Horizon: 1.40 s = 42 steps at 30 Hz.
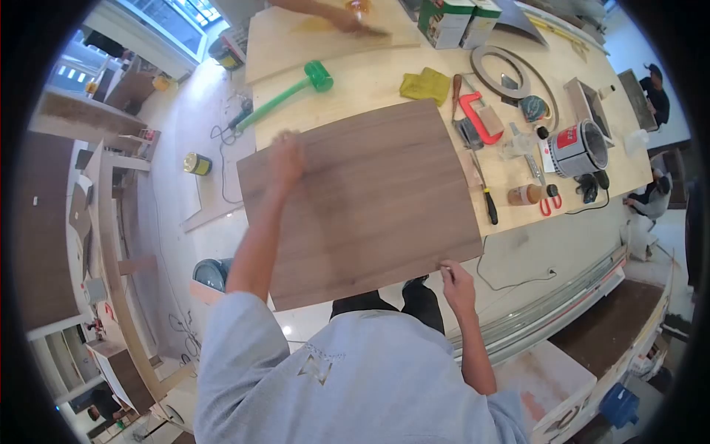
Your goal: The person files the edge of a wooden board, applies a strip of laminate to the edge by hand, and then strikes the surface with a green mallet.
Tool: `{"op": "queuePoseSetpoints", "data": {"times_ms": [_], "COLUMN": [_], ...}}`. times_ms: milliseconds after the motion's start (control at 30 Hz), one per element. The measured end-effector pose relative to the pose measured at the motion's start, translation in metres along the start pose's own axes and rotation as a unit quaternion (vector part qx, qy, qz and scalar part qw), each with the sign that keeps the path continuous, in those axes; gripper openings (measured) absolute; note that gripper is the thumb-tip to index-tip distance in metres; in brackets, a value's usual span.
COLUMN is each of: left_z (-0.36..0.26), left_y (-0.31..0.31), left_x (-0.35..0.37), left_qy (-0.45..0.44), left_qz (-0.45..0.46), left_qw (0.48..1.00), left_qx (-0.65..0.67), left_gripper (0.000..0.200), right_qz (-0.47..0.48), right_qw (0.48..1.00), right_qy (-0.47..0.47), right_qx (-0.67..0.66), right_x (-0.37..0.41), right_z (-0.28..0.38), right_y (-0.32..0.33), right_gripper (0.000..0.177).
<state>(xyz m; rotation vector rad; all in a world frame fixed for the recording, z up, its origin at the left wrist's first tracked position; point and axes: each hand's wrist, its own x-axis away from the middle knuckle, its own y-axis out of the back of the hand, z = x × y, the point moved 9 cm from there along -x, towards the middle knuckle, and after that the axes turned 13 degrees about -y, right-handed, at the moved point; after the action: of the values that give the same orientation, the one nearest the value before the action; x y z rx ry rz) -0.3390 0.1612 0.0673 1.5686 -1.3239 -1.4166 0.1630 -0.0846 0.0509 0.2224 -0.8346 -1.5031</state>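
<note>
A brown wood-grain board [370, 200] lies across the near side of the worktable, its near edge overhanging toward my body. My left hand [287, 157] is over the far left part of the board, its fingers blurred, so I cannot make out whether they are open or closed. At the near right edge, my right hand [457, 284] has its fingers closed in a pinch on the board's rim. Beyond the board lies a green mallet [318, 76], with a yellow-green cloth [425, 86] to its right.
Right of the board lie a red clamp [473, 118], a yellow-black screwdriver [490, 206], red-handled scissors [550, 201], a large can [580, 149] and an edging roll [481, 63]. Another person's hand [362, 26] touches a pale panel [259, 44] at the back. A cable [510, 287] trails on the floor.
</note>
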Motion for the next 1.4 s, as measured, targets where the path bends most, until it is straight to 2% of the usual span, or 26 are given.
{"op": "queuePoseSetpoints", "data": {"times_ms": [33, 100, 233, 333, 433, 467, 500, 533, 633, 667, 733, 800, 833, 867, 933, 1000, 1067, 1133, 1167, 1200, 1233, 1267, 1300, 1400], "left_z": [0.027, 0.089, 0.165, 0.198, 0.209, 0.207, 0.207, 0.177, 0.150, 0.149, 0.109, 0.084, 0.076, 0.059, -0.022, -0.112, -0.191, -0.255, -0.277, -0.296, -0.316, -0.330, -0.346, -0.426], "left_y": [0.005, -0.011, -0.036, -0.056, -0.055, -0.052, -0.047, -0.019, 0.013, 0.018, 0.050, 0.062, 0.051, 0.037, 0.031, 0.028, 0.024, 0.016, 0.007, 0.002, -0.004, -0.021, -0.040, -0.080], "left_x": [-0.022, -0.067, -0.109, -0.110, -0.113, -0.112, -0.110, -0.108, -0.087, -0.073, -0.036, 0.001, 0.031, 0.066, 0.128, 0.178, 0.219, 0.225, 0.226, 0.213, 0.201, 0.183, 0.165, 0.111], "left_qy": [-0.042, -0.015, 0.016, 0.043, -0.043, -0.086, -0.114, -0.038, -0.055, -0.083, -0.044, -0.033, 0.045, 0.126, 0.172, 0.135, 0.030, -0.073, -0.132, -0.146, -0.161, -0.258, -0.351, -0.477], "left_qz": [-0.054, -0.040, 0.021, 0.124, 0.112, 0.122, 0.083, 0.144, 0.144, 0.116, 0.074, 0.089, 0.140, 0.188, 0.170, 0.297, 0.422, 0.516, 0.551, 0.529, 0.507, 0.435, 0.354, 0.198], "left_qw": [0.998, 0.997, 0.978, 0.984, 0.987, 0.985, 0.990, 0.987, 0.987, 0.989, 0.995, 0.994, 0.974, 0.931, 0.858, 0.797, 0.754, 0.700, 0.670, 0.681, 0.692, 0.748, 0.786, 0.802], "left_qx": [-0.002, -0.061, -0.205, -0.119, -0.104, -0.092, -0.022, -0.053, -0.048, -0.044, 0.051, 0.055, 0.174, 0.286, 0.453, 0.508, 0.502, 0.487, 0.481, 0.484, 0.488, 0.431, 0.366, 0.300], "left_gripper": [0.044, 0.058, 0.066, 0.053, 0.031, 0.026, 0.025, 0.028, 0.036, 0.040, 0.049, 0.049, 0.048, 0.046, 0.037, 0.036, 0.042, 0.042, 0.041, 0.038, 0.036, 0.034, 0.032, 0.030], "right_qz": [-0.016, -0.042, -0.050, -0.023, 0.029, 0.042, 0.059, 0.062, 0.048, 0.045, 0.029, 0.075, 0.077, 0.080, 0.077, 0.004, -0.050, -0.078, -0.117, -0.162, -0.181, -0.192, -0.186, -0.166], "right_qw": [0.999, 0.995, 0.986, 0.991, 0.992, 0.990, 0.985, 0.984, 0.984, 0.988, 0.993, 0.976, 0.976, 0.975, 0.965, 0.910, 0.810, 0.656, 0.649, 0.652, 0.663, 0.687, 0.665, 0.598], "right_qy": [-0.051, -0.094, -0.160, -0.128, -0.120, -0.128, -0.143, -0.140, -0.139, -0.137, -0.113, -0.161, -0.136, -0.110, -0.089, -0.009, -0.039, -0.174, -0.172, -0.237, -0.249, -0.280, -0.295, -0.316], "right_qx": [0.005, 0.003, -0.007, 0.011, 0.002, 0.042, 0.080, 0.092, 0.102, 0.053, -0.037, -0.126, -0.152, -0.176, -0.235, -0.414, -0.582, -0.730, -0.732, -0.701, -0.682, -0.643, -0.660, -0.718], "right_x": [0.009, 0.026, 0.057, 0.070, 0.071, 0.072, 0.069, 0.070, 0.067, 0.069, 0.062, 0.052, 0.046, 0.040, 0.030, 0.011, 0.020, 0.055, 0.067, 0.083, 0.095, 0.107, 0.112, 0.116], "right_z": [-0.011, -0.029, -0.030, 0.003, 0.024, 0.026, 0.024, 0.021, 0.022, 0.028, 0.048, 0.068, 0.080, 0.093, 0.135, 0.132, 0.106, 0.066, 0.042, 0.008, -0.031, -0.058, -0.074, -0.110], "right_y": [0.002, -0.006, -0.040, -0.072, -0.102, -0.109, -0.113, -0.114, -0.110, -0.109, -0.101, -0.105, -0.111, -0.116, -0.103, -0.123, -0.116, -0.094, -0.079, -0.068, -0.064, -0.053, -0.051, -0.059], "right_gripper": [0.019, 0.019, 0.019, 0.020, 0.021, 0.021, 0.022, 0.024, 0.025, 0.025, 0.024, 0.023, 0.024, 0.025, 0.032, 0.029, 0.028, 0.030, 0.029, 0.029, 0.029, 0.030, 0.032, 0.033]}}
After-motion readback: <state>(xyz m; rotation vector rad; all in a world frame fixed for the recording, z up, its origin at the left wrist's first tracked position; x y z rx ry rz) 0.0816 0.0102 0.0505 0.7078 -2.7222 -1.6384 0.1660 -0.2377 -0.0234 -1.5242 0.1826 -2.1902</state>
